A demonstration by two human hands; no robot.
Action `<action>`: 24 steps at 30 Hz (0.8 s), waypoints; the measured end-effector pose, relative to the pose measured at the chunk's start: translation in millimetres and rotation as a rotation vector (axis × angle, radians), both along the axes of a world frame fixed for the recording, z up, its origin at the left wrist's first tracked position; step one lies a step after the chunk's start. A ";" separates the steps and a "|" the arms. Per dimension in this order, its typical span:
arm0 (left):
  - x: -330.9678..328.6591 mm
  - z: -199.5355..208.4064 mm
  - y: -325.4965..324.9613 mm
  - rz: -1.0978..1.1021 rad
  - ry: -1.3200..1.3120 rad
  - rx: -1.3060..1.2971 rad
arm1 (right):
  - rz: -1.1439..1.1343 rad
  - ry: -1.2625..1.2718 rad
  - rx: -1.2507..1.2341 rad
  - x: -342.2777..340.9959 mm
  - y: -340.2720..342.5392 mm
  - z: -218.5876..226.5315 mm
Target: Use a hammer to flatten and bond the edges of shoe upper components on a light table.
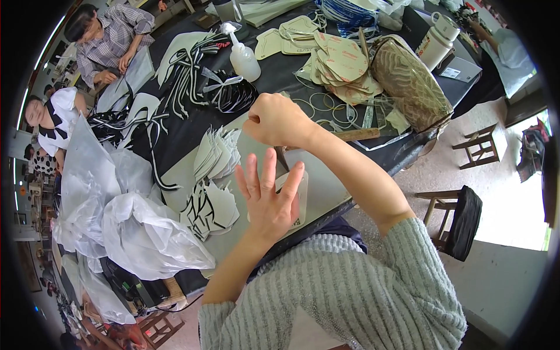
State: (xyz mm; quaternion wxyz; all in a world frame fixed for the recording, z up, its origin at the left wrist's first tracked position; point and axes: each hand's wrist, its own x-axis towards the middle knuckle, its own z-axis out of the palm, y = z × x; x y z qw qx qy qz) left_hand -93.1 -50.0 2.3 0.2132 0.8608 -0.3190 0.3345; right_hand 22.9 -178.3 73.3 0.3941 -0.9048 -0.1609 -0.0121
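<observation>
One rounded pale panel [302, 199], two piles of white cut pieces [217, 156] and one white pump bottle [244, 63] sit on the worktop [188, 137]. The panel lies partly hidden below the left hand [269, 201], fingers spread; just beyond, the right hand [279, 119] is balled into a fist (around anything or not, I can't tell).

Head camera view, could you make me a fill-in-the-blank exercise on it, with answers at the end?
The bare right hand is curled into a ____.
The bare left hand is held ____, not closed.
The white plastic pump bottle stands to the ____ of the brown patterned bundle.
The wooden stool with a black seat stands on the ____.
Answers: fist; open; left; floor.
</observation>
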 end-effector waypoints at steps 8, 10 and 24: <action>-11.6 -4.5 27.7 0.103 0.096 -0.011 | 0.136 0.404 0.388 -1.4 -19.1 -12.6; -17.2 -7.7 40.4 0.167 0.163 0.051 | 0.170 0.013 0.225 -15.9 -25.9 -20.0; -48.1 -17.7 56.3 -0.030 0.590 0.181 | 0.126 -0.300 -0.456 -54.7 -79.2 -75.9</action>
